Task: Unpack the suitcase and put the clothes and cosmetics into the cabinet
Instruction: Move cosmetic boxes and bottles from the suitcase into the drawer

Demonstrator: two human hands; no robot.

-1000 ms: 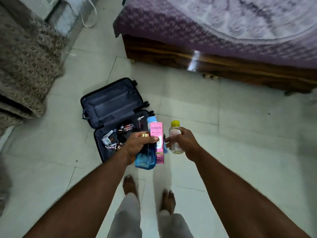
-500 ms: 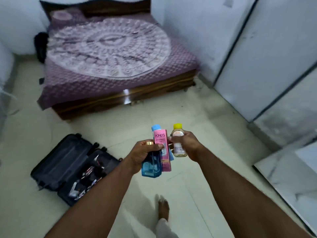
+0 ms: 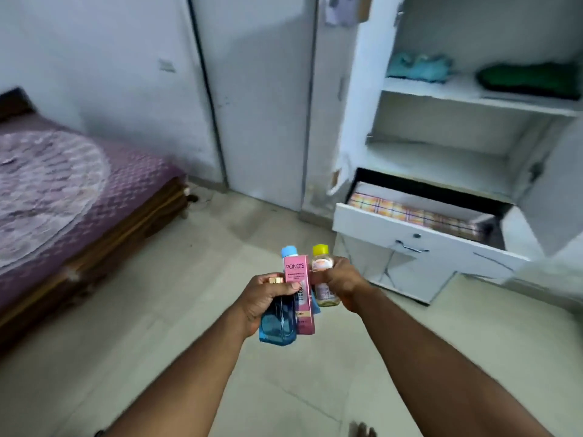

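Your left hand (image 3: 268, 298) gripped a blue bottle (image 3: 277, 326) and pink Pond's box (image 3: 301, 294), your right hand (image 3: 339, 280) a yellow-capped bottle (image 3: 321, 266), above the tiled floor (image 3: 189, 294), facing the white cabinet (image 3: 356, 105) with its drawer (image 3: 410, 238) open, bed (image 3: 79, 190) at left.

Left hand: your left hand (image 3: 268, 299) grips a blue bottle (image 3: 279, 326) and a pink Pond's box (image 3: 300, 293).
Right hand: your right hand (image 3: 339, 283) holds a yellow-capped bottle (image 3: 321, 272).
Cabinet: white cabinet (image 3: 441, 146) ahead, right; drawer (image 3: 410, 238) pulled out, checked cloth (image 3: 416, 214) inside.
Shelf: teal and green items, blurred.
Bed: bed (image 3: 63, 190) at left.
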